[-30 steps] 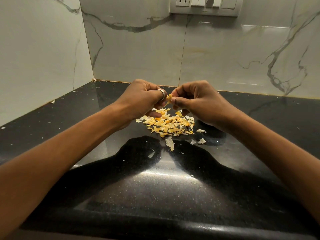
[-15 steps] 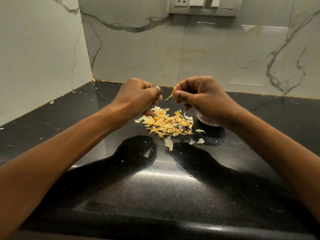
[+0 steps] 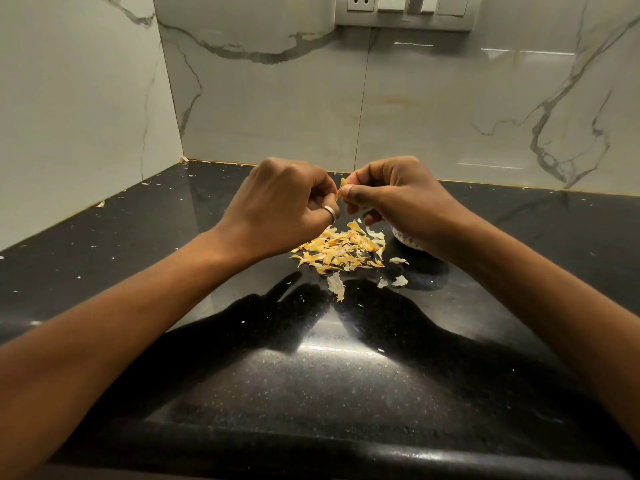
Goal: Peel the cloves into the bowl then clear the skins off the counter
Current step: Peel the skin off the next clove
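Both hands are raised above a pile of yellow garlic skins (image 3: 341, 251) on the black counter (image 3: 311, 375). My right hand (image 3: 398, 199) pinches a strip of skin (image 3: 342, 188) between thumb and fingers. My left hand (image 3: 287, 206), with a ring on one finger, is curled tight beside it; the clove it appears to hold is hidden inside the fingers. A small white patterned bowl (image 3: 405, 239) peeks out from under my right wrist, mostly hidden. A few paler skins (image 3: 336, 285) lie loose in front of the pile.
Marble-look tiled walls close the counter at the back and left. A switch and socket panel (image 3: 403, 10) sits high on the back wall. Tiny skin flecks dot the counter at the left. The counter's rounded front edge (image 3: 311, 455) is near me.
Both hands rose slightly off the pile. They pulled apart with a strip of skin in my right hand, then came back together. The bowl became visible under my right wrist.
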Demonstrator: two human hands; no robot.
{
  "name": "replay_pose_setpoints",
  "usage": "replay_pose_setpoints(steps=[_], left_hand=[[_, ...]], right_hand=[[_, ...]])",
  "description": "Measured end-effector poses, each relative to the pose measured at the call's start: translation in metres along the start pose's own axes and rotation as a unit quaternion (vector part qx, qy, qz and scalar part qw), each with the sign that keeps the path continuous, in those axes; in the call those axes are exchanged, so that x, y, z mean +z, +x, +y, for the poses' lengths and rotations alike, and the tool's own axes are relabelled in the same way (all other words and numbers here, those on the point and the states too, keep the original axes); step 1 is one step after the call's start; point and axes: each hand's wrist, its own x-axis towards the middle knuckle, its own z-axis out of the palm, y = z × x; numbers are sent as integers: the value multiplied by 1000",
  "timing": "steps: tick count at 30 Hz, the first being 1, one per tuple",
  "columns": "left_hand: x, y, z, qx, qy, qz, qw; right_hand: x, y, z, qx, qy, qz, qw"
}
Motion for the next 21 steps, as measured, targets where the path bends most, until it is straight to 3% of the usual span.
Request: replay_pose_setpoints(steps=[7, 11, 13, 15, 21], left_hand=[[-3, 0, 2, 26, 66, 0, 997], [-3, 2, 2, -71, -47, -13, 996], [-3, 4, 1, -176, -173, -52, 968], [-5, 5, 4, -266, -283, -80, 918], [-12, 8, 9, -368, -405, -109, 830]], right_hand=[[2, 0, -1, 1, 8, -11, 1000], [1, 0, 0, 9, 20, -24, 999], [-1, -1, -1, 16, 32, -35, 999], [-3, -1, -1, 22, 51, -44, 997], [-6, -1, -3, 33, 89, -61, 994]])
